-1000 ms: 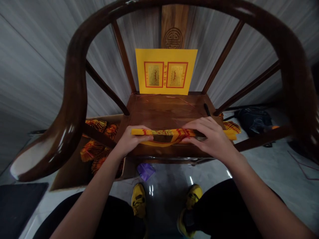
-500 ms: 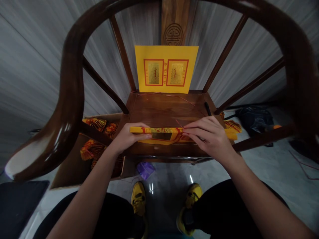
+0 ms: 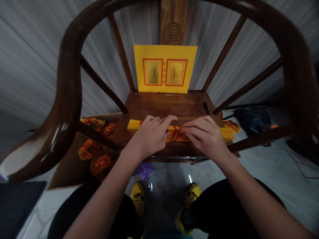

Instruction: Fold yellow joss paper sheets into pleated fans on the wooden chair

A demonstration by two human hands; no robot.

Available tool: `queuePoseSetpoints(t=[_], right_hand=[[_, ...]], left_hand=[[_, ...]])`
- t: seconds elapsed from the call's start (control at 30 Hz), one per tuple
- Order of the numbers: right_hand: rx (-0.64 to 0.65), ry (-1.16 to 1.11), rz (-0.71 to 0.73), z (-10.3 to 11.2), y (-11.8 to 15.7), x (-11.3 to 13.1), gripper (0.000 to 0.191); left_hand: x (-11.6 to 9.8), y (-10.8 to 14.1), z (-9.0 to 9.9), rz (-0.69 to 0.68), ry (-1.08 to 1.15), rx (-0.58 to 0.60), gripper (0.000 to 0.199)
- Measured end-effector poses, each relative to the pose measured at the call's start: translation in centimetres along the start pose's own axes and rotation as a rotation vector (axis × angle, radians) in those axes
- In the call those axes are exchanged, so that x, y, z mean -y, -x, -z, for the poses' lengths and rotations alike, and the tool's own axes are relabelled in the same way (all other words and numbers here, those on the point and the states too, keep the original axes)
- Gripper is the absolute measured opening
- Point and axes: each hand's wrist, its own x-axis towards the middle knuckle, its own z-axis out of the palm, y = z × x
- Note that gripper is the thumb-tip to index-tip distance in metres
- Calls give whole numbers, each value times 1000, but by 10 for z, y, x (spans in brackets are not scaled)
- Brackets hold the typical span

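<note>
A pleated strip of yellow joss paper (image 3: pixel 174 134) with red print lies crosswise at the chair seat's front edge. My right hand (image 3: pixel 208 134) is closed near its middle, thumb and fingertips pinched at a red string against the folds. My left hand (image 3: pixel 152 132) lies across the strip's left half, index finger stretched toward the right hand and thumb apart on the near side. The palm hides part of the folds. Behind them, a flat yellow joss paper sheet (image 3: pixel 164 75) with two red-framed gold squares leans against the chair back.
The dark wooden chair (image 3: pixel 164 103) has curved arms around my work. Loose red string and a black pen-like object (image 3: pixel 206 108) lie on the seat. At left, a cardboard box (image 3: pixel 67 169) holds several folded paper fans (image 3: pixel 101 162). A purple packet (image 3: pixel 145 170) lies on the floor.
My left hand has let go of the strip's left end and moved right over it, index finger extended. The right hand keeps its pinch near the middle.
</note>
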Motion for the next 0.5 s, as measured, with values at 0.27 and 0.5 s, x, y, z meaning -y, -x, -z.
queuePoseSetpoints(t=[0.27, 0.5], right_hand=[[-28, 9, 9, -2, -1, -2, 15], [-42, 31, -14, -3, 2, 2, 20]], left_hand=[[0, -11, -2, -14, 139, 55, 37], [0, -15, -10, 90, 374, -97, 19]])
